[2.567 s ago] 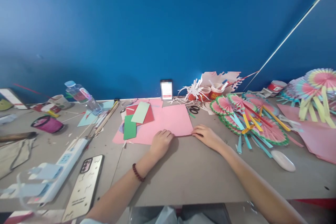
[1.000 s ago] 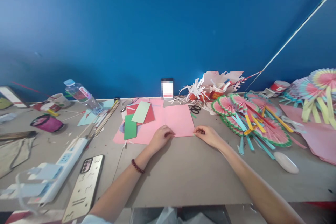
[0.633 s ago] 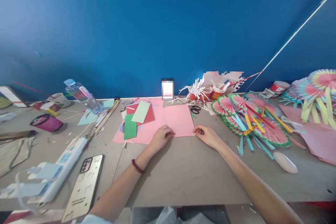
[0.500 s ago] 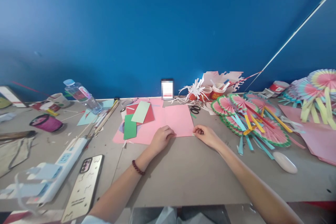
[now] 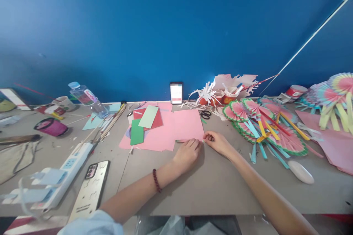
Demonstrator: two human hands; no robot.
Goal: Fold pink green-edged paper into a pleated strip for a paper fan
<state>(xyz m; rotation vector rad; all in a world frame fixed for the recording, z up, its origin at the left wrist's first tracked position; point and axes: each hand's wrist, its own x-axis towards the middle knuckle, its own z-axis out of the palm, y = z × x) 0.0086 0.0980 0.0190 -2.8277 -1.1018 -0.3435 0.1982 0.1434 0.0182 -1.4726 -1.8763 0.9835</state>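
Note:
A pink paper sheet [image 5: 187, 125] lies flat on the grey table [image 5: 209, 187] in front of me, over more pink paper. My left hand [image 5: 187, 153] rests on its near edge, fingers curled and pressing a narrow fold there. My right hand [image 5: 217, 141] pinches the sheet's near right corner. The two hands sit close together. A beaded bracelet is on my left wrist.
Red and green paper pieces [image 5: 145, 121] lie left of the sheet. Folded paper fans [image 5: 264, 125] with coloured strips fill the right side. Scissors [image 5: 204, 114] and paper cups [image 5: 220, 97] stand behind. A phone [image 5: 88, 194], power strip [image 5: 66, 170], sticks and a water bottle [image 5: 86, 97] are at left.
My left hand has slid right along the pink sheet's near edge until it is next to my right hand. My right hand has kept its pinch on the corner.

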